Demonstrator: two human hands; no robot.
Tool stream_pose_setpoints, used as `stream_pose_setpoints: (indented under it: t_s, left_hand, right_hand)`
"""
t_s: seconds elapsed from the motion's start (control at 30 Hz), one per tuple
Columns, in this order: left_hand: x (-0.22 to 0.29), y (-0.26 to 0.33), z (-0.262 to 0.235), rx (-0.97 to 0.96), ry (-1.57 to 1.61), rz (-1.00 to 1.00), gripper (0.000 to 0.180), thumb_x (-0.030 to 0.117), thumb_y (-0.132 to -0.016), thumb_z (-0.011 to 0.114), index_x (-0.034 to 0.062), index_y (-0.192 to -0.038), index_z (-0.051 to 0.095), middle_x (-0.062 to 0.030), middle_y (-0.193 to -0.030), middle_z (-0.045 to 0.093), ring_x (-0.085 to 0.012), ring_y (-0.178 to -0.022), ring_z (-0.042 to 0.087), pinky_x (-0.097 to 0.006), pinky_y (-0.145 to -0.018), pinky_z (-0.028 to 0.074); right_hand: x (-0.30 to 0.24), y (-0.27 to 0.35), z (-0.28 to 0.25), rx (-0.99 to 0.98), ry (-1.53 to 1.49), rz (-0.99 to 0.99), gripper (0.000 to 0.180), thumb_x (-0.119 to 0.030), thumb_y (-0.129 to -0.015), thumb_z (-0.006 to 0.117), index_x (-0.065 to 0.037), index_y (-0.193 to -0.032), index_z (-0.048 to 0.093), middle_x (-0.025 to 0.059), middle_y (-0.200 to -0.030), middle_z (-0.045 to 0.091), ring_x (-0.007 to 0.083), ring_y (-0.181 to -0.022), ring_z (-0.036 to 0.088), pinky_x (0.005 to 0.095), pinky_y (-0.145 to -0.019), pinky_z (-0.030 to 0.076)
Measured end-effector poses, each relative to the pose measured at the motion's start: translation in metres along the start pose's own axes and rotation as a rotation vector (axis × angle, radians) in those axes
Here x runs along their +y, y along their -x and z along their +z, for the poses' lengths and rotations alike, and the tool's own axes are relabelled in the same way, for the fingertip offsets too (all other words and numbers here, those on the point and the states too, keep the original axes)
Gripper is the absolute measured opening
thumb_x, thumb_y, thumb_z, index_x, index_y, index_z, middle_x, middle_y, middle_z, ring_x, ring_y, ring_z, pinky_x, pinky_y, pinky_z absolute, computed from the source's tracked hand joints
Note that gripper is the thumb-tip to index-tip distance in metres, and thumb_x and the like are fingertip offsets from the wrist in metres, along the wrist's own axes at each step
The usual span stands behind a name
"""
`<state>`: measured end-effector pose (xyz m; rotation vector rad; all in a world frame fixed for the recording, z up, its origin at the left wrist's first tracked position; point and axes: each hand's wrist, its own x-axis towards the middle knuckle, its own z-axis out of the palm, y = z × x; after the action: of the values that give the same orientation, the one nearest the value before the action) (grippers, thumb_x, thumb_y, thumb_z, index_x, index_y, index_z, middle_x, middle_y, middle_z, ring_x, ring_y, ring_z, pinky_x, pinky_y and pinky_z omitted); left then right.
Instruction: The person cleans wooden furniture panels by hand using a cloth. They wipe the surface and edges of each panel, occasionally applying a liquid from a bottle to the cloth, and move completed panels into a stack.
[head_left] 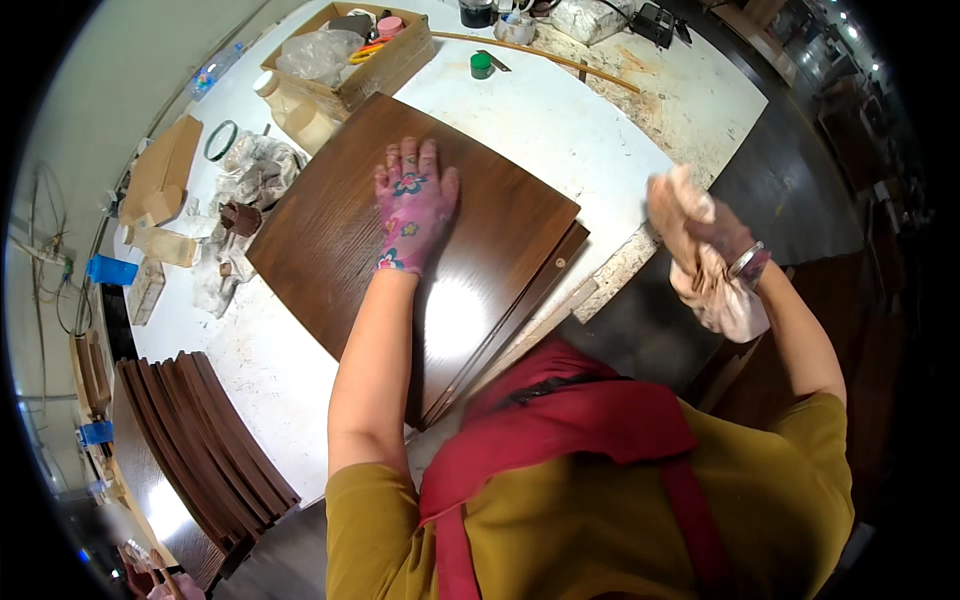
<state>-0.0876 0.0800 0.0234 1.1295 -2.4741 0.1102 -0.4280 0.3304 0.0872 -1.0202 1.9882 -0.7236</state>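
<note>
Left hand (412, 212) lies open, flat on brown panel (505, 215); raised right hand (708, 226) clutches cloth (722, 305)

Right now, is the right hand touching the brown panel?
Apart. The head view shows white tabletop between the right hand and the nearest corner of the brown panel.

A: So what's the room like?
B: Pale wall (110, 105) along the left, dark grey floor (790, 185) on the right, big white table (570, 135) in between.
A: Lighting any good?
B: Meh, few small bright lights (852, 32) way off top right, that whole side's pretty dim tbh.
</note>
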Motion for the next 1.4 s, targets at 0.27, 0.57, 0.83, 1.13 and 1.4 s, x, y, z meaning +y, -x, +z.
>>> stream_pose_setpoints:
  t_s: [0.27,0.57,0.83,1.13,1.4]
  left_hand:
    - [0.069,0.026,-0.040,-0.358,1.376,-0.185,0.062,0.033,-0.096,0.058,0.0033,-0.144,0.033,-0.0115,-0.115,0.061,-0.0194,-0.094,0.060,-0.032,-0.087,0.047]
    - [-0.121,0.075,-0.091,0.216,0.292,-0.070,0.041,0.023,-0.090,0.060,0.0087,-0.127,0.054,-0.0147,-0.135,0.048,-0.0364,-0.120,0.047,-0.045,-0.101,0.041]
    - [-0.196,0.109,-0.039,0.012,-0.020,-0.410,0.052,0.040,-0.096,0.047,0.0149,-0.140,0.043,-0.0175,-0.147,0.036,-0.0431,-0.137,0.028,-0.047,-0.117,0.019]
    - [-0.178,0.104,-0.061,-0.069,0.031,-0.528,0.048,0.041,-0.098,0.041,0.0187,-0.141,0.042,-0.0172,-0.149,0.035,-0.0460,-0.136,0.029,-0.050,-0.116,0.020]
    - [-0.187,0.104,-0.058,-0.120,-0.015,-0.530,0.052,0.045,-0.098,0.040,0.0223,-0.144,0.038,-0.0163,-0.152,0.029,-0.0529,-0.136,0.024,-0.054,-0.111,0.028]
  right_hand:
    - [-0.109,0.026,0.067,-0.223,-0.990,-0.312,0.064,-0.006,-0.077,0.062,0.008,-0.135,0.038,0.0184,-0.119,0.060,0.0286,-0.110,0.061,0.0418,-0.098,0.050]
    - [-0.145,-0.040,0.036,-0.090,-0.690,-0.428,0.050,-0.016,-0.089,0.058,0.000,-0.134,0.044,0.0140,-0.124,0.059,0.0239,-0.113,0.058,0.0356,-0.096,0.049]
    - [-0.182,-0.101,0.263,0.034,0.466,-1.082,0.029,-0.026,-0.081,0.061,-0.009,-0.104,0.066,0.0157,-0.099,0.065,0.0339,-0.095,0.060,0.0447,-0.083,0.048]
    - [-0.207,-0.075,0.269,-0.207,0.495,-0.980,0.028,-0.018,-0.084,0.064,-0.012,-0.111,0.063,0.0131,-0.096,0.065,0.0304,-0.087,0.064,0.0412,-0.077,0.053]
    - [-0.203,0.016,0.333,-0.178,0.581,-1.368,0.012,-0.022,-0.085,0.055,-0.012,-0.089,0.060,0.0105,-0.081,0.062,0.0303,-0.074,0.064,0.0433,-0.071,0.051]
